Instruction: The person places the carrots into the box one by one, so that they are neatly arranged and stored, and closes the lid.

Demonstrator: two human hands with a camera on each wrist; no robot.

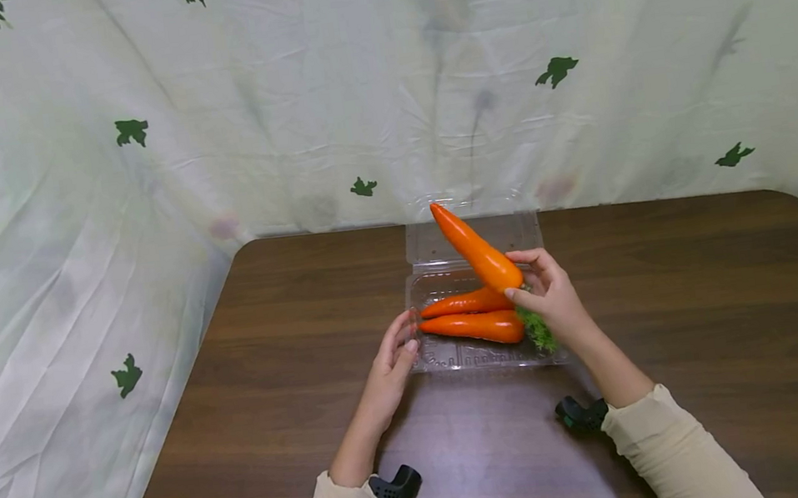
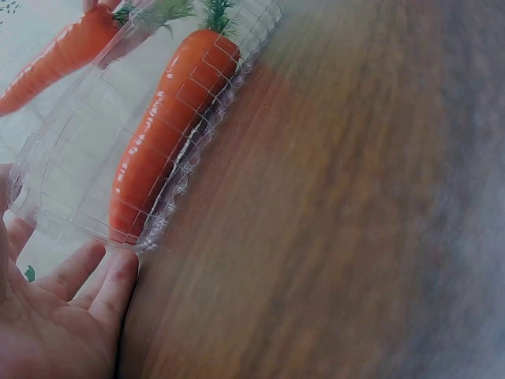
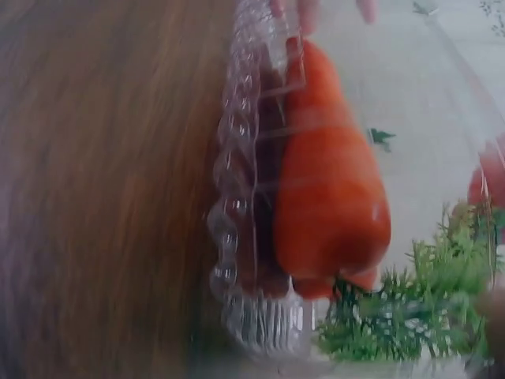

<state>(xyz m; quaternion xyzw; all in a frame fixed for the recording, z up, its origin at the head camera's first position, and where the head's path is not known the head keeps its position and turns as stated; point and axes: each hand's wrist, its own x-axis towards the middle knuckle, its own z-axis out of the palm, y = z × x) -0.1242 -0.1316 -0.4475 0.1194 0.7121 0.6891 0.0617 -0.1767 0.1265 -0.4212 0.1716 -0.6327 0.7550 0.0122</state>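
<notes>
In the head view an opened clear plastic container lies on the table with two orange carrots inside, a rear carrot and a front carrot. My right hand pinches a third carrot by its thick leafy end. That carrot tilts over the container, tip pointing up and away to the left. My left hand touches the container's left end with fairly straight fingers, also seen in the left wrist view. Green leaves show beside the right hand in the right wrist view, which is blurred.
The container's clear lid is folded back toward the far table edge. Behind the brown wooden table hangs a pale curtain with green leaf shapes. A black wrist device sits at the left sleeve, another at the right.
</notes>
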